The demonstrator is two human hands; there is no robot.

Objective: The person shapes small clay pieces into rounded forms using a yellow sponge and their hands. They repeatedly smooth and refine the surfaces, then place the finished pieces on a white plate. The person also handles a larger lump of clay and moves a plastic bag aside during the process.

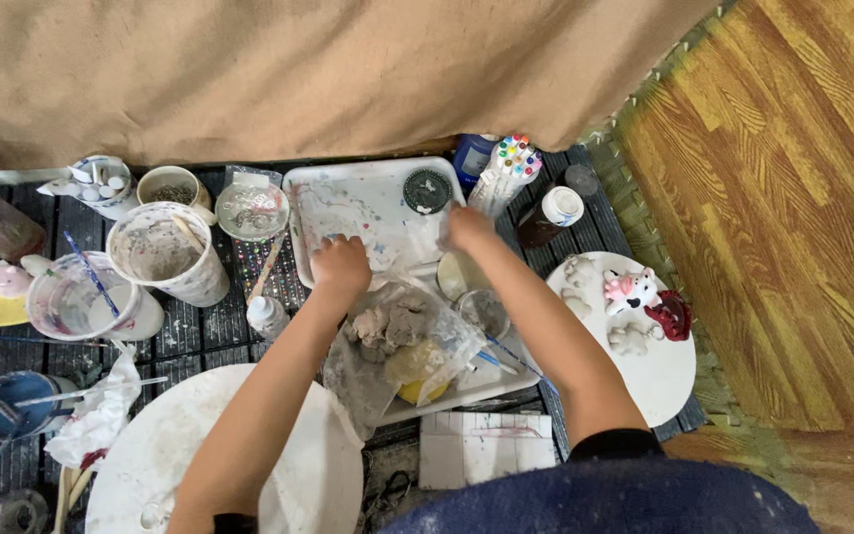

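My left hand (pixel 340 265) rests knuckles-up on a white paint-stained tray (pixel 373 203), fingers curled; I cannot tell what, if anything, it grips. My right hand (pixel 469 227) reaches to the tray's right edge, fingers hidden against crumpled plastic. Just below both hands lies a clear plastic bag with grey clay lumps (pixel 399 326) and a yellow piece (pixel 417 366). A round dark sponge-like disc (pixel 427 190) sits on the tray's far right corner.
Left: a stained paper cup (pixel 165 252), plastic tub (pixel 76 297), small bowls, a white round board (pixel 229 455). Right: a marker pack (pixel 508 168), brown bottle (pixel 551 216), round board (pixel 644 346) with clay figures and a cow figurine (pixel 630 290). Tan cloth behind, wood floor right.
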